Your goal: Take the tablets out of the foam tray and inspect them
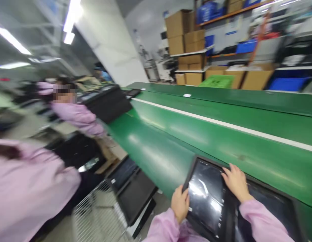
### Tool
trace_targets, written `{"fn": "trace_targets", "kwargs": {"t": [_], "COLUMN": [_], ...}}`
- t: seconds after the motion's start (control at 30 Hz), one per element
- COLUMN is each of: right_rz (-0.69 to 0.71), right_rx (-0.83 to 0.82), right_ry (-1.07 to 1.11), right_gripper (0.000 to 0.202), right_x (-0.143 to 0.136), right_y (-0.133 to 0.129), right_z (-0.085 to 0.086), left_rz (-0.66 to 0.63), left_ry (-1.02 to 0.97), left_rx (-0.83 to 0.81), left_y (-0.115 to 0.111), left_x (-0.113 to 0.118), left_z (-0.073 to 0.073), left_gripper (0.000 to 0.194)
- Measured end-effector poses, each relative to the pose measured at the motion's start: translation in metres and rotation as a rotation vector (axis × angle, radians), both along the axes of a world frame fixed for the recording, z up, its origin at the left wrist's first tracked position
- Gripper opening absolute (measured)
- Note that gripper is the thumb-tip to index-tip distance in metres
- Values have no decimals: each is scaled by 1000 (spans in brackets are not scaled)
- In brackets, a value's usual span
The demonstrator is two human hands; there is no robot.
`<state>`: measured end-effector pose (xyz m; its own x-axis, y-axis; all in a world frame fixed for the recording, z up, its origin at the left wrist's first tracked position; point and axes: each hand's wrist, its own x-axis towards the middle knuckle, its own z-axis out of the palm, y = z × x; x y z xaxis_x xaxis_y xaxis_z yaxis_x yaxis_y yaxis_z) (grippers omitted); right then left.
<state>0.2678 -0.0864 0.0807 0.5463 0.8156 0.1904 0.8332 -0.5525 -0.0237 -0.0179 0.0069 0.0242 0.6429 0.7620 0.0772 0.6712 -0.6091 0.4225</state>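
A long green conveyor belt (196, 134) was seen running across the view, with a white stripe (221, 125) along it; cardboard boxes (186, 33) were stacked on shelving behind; two co-workers in pink smocks (80, 116) were placed along the near side. A dark glossy screen panel (208, 198) was lain at the belt's near edge, beside a second panel (269, 205). The left hand (180, 203) was closed on the panel's near edge, thumb on top; the right hand (236, 183) was rested open and flat on its far corner, gripping nothing. By judgement, the panel would be best handled by its frame, kept level, with the glass left untouched.
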Motion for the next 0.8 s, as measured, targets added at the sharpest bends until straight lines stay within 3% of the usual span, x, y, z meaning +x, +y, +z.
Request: {"fn": "trace_targets", "kwargs": {"t": [0.13,0.23,0.4,0.6,0.7,0.8], "right_rz": [0,19,32,-30,-21,99], "right_rx": [148,186,125,136,126,153], "right_ry": [-2,16,-36,73,113,179], "right_gripper": [40,44,44,30,27,25], "right_x": [23,27,17,20,11,-17], "right_y": [19,21,16,24,25,21], "right_z": [-35,-42,-38,-36,-18,5], "left_rz": [60,72,74,138,133,88], "left_ry": [8,4,7,25,6,-28], "left_rx": [-19,-62,-143,-186,-208,-247], "left_y": [1,-1,-5,-1,2,14], "left_x": [7,8,11,19,18,17], "left_z": [2,3,13,27,27,21], "left_gripper": [34,36,35,31,26,31]}}
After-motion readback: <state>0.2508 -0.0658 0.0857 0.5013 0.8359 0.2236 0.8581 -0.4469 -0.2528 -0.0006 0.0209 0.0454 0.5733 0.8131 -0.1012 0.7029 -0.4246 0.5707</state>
